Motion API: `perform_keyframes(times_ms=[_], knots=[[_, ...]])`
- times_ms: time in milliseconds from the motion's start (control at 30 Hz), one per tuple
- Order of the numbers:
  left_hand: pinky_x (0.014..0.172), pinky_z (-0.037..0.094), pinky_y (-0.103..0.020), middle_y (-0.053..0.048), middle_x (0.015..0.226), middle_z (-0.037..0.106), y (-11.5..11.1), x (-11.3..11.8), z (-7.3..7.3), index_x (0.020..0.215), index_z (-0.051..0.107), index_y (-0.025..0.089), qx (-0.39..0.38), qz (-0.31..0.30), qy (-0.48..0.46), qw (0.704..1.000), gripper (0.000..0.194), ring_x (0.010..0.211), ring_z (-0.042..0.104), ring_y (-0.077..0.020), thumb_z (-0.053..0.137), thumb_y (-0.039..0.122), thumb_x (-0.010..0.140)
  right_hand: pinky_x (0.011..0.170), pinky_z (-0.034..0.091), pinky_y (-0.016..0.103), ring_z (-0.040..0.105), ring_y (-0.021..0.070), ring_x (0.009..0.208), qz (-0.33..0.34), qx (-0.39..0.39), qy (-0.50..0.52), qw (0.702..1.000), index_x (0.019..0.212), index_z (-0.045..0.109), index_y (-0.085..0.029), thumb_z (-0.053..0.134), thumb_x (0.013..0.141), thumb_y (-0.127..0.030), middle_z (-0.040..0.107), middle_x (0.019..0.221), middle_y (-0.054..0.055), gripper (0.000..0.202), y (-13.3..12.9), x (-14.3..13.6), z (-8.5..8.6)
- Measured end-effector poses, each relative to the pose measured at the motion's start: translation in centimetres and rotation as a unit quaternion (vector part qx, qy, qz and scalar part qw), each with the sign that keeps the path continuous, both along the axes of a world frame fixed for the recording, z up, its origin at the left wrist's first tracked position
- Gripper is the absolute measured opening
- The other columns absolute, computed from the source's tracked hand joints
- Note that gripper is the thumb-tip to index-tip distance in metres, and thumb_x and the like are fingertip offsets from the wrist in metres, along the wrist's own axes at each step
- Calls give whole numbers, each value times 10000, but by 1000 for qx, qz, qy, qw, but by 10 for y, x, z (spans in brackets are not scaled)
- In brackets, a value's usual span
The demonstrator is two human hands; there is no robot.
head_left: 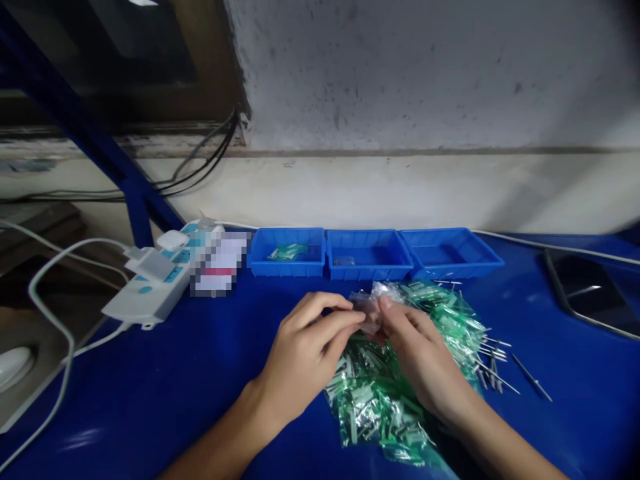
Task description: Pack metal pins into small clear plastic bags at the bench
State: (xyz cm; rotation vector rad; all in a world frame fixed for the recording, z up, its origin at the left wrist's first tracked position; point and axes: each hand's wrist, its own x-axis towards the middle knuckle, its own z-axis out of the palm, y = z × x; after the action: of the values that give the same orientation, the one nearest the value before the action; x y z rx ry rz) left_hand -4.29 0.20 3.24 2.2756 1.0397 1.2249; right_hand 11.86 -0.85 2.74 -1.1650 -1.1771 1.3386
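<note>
Between my hands is a small clear plastic bag; what it contains is too blurred to tell. My right hand pinches its right side between thumb and fingers. On the left side, the fingertips of my left hand are pressed together on the bag's edge. Under and around both hands lies a heap of green-tinted clear packets with metal and pale pieces inside. Loose thin metal rods stick out at the heap's right side, and a single rod lies apart from them.
Three blue bins stand along the wall: the left bin has green packets, the middle bin a small clear packet. A white power strip with cables and a blurred label are at left. A dark phone lies at right.
</note>
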Motion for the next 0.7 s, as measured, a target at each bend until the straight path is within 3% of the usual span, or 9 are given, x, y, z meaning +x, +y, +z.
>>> perform_keyframes(times_ms=[267,433,567,700], knots=[[877,458,-354,-58,1016,579,1,0,1,958,650,223,-82,1,28,996,152,1001,543,-191,566,184,837,580,352,258,437,125,599,-55,-12,9,998,731,606,-196,594,797,-423,501,616,-17,237,4,2,-2],[779,464,-298,-36,922,613,1,2,5,921,658,217,-201,-38,9,979,158,873,573,-165,520,278,874,613,409,268,500,128,642,-57,45,-37,997,757,626,-202,597,805,-369,566,689,0,176,1,2,1],[618,450,-254,-35,752,616,4,0,4,857,665,202,-345,-49,-93,933,410,709,563,-148,350,457,923,648,443,300,557,154,717,-28,152,-102,983,856,649,-230,576,828,-265,608,780,18,85,-4,0,4],[513,411,-223,-43,671,599,8,-3,2,769,657,178,-470,-54,-215,855,587,605,534,-127,242,570,904,684,436,322,544,165,773,-21,265,-205,942,851,659,-244,578,817,-176,576,828,21,111,-9,-1,4]])
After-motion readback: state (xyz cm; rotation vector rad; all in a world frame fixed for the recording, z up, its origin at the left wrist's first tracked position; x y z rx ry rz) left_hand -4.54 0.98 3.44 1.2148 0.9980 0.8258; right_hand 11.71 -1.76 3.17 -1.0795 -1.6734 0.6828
